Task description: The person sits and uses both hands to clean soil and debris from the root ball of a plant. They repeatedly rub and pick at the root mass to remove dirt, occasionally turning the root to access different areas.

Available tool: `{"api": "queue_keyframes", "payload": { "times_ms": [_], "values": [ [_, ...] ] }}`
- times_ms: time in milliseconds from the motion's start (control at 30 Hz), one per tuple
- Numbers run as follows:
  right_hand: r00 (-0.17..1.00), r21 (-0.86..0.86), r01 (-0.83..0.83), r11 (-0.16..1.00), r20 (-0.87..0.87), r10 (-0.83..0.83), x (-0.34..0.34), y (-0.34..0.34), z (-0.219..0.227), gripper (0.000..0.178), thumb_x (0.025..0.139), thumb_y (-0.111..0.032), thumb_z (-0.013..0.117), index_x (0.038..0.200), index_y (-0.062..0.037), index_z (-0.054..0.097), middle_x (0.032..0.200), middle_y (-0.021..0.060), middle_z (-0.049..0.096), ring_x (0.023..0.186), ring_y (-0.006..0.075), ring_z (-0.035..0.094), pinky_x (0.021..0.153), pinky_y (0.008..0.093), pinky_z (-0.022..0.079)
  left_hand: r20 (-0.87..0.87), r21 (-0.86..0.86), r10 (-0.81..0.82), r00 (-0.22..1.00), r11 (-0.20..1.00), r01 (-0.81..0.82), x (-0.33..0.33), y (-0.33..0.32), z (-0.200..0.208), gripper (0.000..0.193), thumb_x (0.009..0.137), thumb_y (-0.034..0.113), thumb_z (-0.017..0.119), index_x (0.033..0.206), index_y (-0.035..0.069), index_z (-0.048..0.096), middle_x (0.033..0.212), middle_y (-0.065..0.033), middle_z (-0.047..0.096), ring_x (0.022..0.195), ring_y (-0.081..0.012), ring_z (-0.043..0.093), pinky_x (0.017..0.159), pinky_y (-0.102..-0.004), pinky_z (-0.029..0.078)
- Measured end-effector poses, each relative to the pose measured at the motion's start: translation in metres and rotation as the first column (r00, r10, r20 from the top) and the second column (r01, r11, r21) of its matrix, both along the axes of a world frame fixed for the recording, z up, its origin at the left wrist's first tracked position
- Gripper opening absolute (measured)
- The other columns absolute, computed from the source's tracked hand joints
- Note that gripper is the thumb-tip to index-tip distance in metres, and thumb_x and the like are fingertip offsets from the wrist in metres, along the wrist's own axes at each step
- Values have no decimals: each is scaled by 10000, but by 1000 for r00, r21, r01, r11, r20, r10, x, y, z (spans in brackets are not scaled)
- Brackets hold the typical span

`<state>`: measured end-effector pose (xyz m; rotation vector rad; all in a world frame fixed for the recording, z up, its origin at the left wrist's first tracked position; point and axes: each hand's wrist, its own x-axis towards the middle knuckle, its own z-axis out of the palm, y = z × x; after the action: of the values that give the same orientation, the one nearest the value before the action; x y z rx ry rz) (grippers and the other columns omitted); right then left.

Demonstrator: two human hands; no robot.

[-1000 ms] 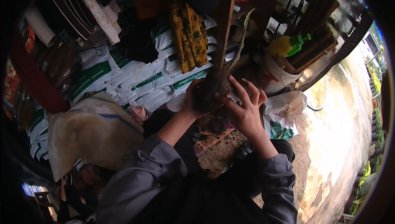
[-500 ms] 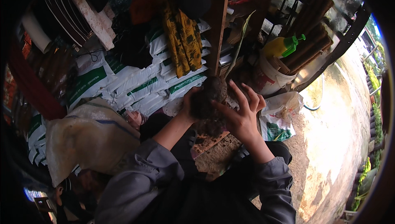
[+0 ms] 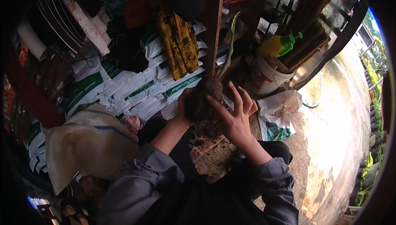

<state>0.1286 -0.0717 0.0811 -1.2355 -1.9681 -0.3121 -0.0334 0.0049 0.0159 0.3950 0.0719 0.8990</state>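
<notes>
A dark clump of soil and roots point(image 3: 201, 104) is held over my lap. Behind its top rises one long, narrow green leaf point(image 3: 231, 45), which seems to grow from it. My left hand point(image 3: 183, 111) cups the clump's left side, its far fingers hidden behind the soil. On the other side my right hand point(image 3: 237, 115) lays its thumb against the clump, while its other fingers are spread and raised. Below the clump, dark crumbs lie on a reddish-brown board or slab point(image 3: 208, 145) on the ground.
Stacked white and green bags point(image 3: 144, 91) stand ahead to the left, with a yellow patterned cloth point(image 3: 177, 43) hanging over them. A large pale sack point(image 3: 88, 142) sits at left. To the right are a white bucket point(image 3: 268, 76), a yellow-green spray bottle point(image 3: 278, 45) and a plastic bag point(image 3: 278, 115).
Both hands and the clump sit slightly further left in the picture, as the whole view has shifted a little. The grip on the clump looks much the same.
</notes>
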Motion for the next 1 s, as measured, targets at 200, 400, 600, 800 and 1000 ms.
{"api": "queue_keyframes", "payload": {
  "times_ms": [200,400,600,800,1000],
  "values": [
    [999,-42,38,998,3,-38,6,2,13,490,620,-173,701,1088,-316,665,1412,72,394,1226,339,358,947,477,214,-57,-75,5,998,997,-9,-3,-4,5,590,868,425,374,1253,-6,495,1133,-190,596,1020,-314,607,903,-438,501],
    [987,-89,-20,996,-158,5,9,10,12,513,597,14,575,1046,-212,679,1408,119,397,1223,343,382,985,441,256,-32,26,-38,999,999,39,-7,-6,0,565,876,414,408,1236,-9,509,1124,-177,610,1013,-298,618,902,-429,505],
    [979,-105,-19,994,-204,-3,9,15,14,381,690,-32,628,1031,-196,679,1393,126,403,1202,354,390,969,458,270,46,-31,6,999,1000,-5,-4,-6,8,648,861,457,349,1313,1,436,1200,-201,555,1050,-347,581,937,-464,470],
    [993,-93,-48,995,-116,37,15,24,13,420,668,-19,618,1043,-201,672,1385,131,413,1194,343,402,972,450,263,-18,3,33,999,999,-33,-4,-6,7,641,865,464,373,1314,11,437,1190,-183,564,1066,-317,583,936,-436,477],
    [988,35,-36,999,-149,41,13,21,12,480,621,-49,643,1063,-235,664,1354,68,454,1164,307,421,950,435,281,5,-81,43,999,996,-43,-3,-4,6,605,873,476,367,1278,38,472,1164,-159,563,1051,-286,573,914,-417,481]
  ]
}}
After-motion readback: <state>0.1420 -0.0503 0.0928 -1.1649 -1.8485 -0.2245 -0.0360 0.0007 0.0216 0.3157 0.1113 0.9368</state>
